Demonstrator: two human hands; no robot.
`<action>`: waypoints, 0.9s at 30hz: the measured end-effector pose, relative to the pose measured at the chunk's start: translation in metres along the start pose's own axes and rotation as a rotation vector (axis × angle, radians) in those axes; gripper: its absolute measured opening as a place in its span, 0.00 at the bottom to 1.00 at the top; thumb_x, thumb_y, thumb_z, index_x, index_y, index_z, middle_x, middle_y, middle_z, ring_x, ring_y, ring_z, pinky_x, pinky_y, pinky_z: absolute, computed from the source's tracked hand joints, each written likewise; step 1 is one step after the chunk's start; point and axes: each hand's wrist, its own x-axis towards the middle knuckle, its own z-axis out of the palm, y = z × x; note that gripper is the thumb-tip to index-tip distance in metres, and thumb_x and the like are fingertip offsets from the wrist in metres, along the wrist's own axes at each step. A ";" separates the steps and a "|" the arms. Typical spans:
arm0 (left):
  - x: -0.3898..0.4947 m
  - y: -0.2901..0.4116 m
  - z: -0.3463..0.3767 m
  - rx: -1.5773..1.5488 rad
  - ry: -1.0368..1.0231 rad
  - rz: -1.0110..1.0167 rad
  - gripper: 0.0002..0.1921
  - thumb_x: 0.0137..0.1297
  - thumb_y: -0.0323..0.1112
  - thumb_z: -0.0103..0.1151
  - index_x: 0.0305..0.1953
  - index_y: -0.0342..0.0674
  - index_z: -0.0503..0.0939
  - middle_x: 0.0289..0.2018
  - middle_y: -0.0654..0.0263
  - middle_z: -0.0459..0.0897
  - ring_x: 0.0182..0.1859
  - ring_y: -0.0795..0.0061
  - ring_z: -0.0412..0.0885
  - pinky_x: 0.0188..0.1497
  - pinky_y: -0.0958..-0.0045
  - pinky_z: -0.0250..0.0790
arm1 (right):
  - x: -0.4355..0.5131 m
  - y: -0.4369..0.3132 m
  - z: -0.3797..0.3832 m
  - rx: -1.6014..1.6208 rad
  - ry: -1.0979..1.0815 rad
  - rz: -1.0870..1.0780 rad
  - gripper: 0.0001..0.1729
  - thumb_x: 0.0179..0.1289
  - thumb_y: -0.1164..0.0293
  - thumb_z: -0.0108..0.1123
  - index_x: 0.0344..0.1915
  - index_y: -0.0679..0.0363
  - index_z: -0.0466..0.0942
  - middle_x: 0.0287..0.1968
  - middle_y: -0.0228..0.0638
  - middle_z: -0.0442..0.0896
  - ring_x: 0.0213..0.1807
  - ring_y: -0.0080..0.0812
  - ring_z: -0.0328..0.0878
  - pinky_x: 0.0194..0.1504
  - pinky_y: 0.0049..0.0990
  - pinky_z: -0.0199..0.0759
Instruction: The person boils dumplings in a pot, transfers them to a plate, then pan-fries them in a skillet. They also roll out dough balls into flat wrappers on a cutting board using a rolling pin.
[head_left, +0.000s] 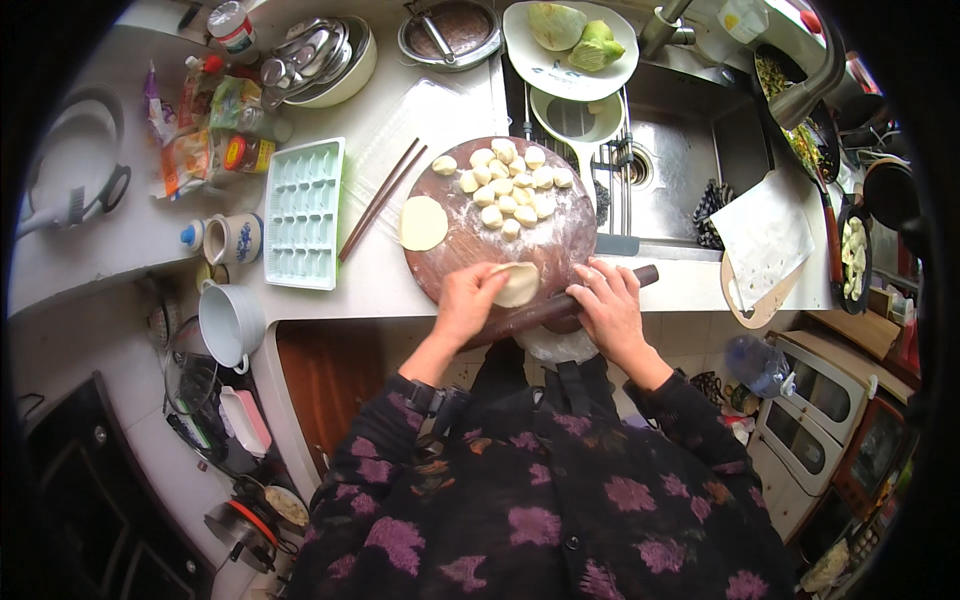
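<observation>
My left hand pinches the left edge of a small dough wrapper between thumb and fingers. My right hand lies on a dark wooden rolling pin, near its right end. The pin crosses the front of a round wooden board dusted with flour. Several dough balls are clustered on the board's far half. A finished-looking flat dough round rests at the board's left edge. The rolling pin's left end passes behind my left wrist and is partly hidden.
Wooden chopsticks and a pale compartment tray lie left of the board. Beyond it stands a plate of vegetables by the metal sink. A white sheet and a frying pan are on the right.
</observation>
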 end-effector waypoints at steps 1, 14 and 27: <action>0.009 0.000 -0.014 0.047 -0.028 -0.085 0.12 0.70 0.34 0.62 0.49 0.36 0.88 0.35 0.57 0.91 0.38 0.78 0.86 0.42 0.70 0.77 | 0.000 -0.001 -0.002 0.001 0.020 -0.016 0.22 0.50 0.71 0.70 0.48 0.47 0.80 0.60 0.30 0.80 0.69 0.37 0.71 0.69 0.44 0.56; 0.051 0.014 -0.017 0.922 0.227 0.704 0.17 0.60 0.25 0.58 0.52 0.38 0.81 0.51 0.62 0.83 0.54 0.62 0.79 0.54 0.62 0.72 | 0.004 -0.004 -0.003 0.069 0.056 0.040 0.25 0.46 0.73 0.72 0.49 0.51 0.80 0.54 0.28 0.82 0.65 0.36 0.74 0.67 0.42 0.57; -0.019 0.012 0.020 0.755 0.194 0.367 0.26 0.70 0.34 0.57 0.68 0.36 0.70 0.67 0.54 0.72 0.69 0.52 0.68 0.71 0.47 0.58 | 0.011 -0.001 0.002 0.041 -0.018 0.040 0.28 0.50 0.66 0.73 0.54 0.52 0.79 0.63 0.33 0.79 0.70 0.39 0.71 0.67 0.45 0.59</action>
